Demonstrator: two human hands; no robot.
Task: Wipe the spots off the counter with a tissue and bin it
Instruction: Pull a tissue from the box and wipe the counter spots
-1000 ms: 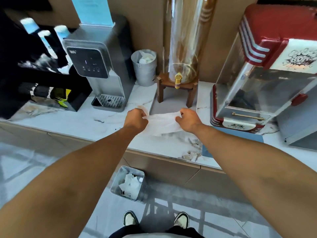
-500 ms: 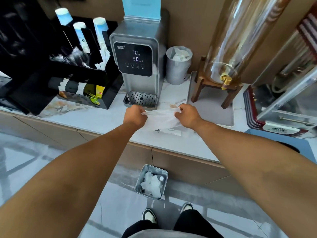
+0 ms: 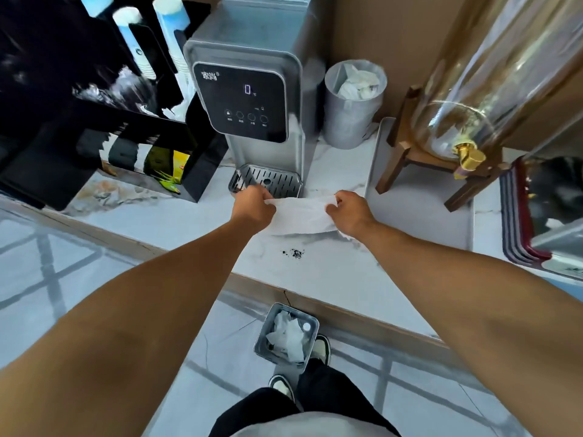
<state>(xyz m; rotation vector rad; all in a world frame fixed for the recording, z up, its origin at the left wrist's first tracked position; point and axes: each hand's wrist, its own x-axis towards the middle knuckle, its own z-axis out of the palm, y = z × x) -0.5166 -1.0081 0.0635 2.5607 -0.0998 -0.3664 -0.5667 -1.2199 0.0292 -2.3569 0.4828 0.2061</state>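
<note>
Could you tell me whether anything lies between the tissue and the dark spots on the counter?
Nothing visible does. The tissue, stretched between the left hand and right hand, hangs just beyond the spots, with only bare counter between them.

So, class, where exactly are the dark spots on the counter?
In the head view, the dark spots lie near the counter front edge, just below the stretched tissue.

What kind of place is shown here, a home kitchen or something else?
Probably a shared drinks corner, as in an office pantry or a lobby. The marble counter holds a water dispenser, stacks of paper cups and a glass drink dispenser with a tap.
</note>
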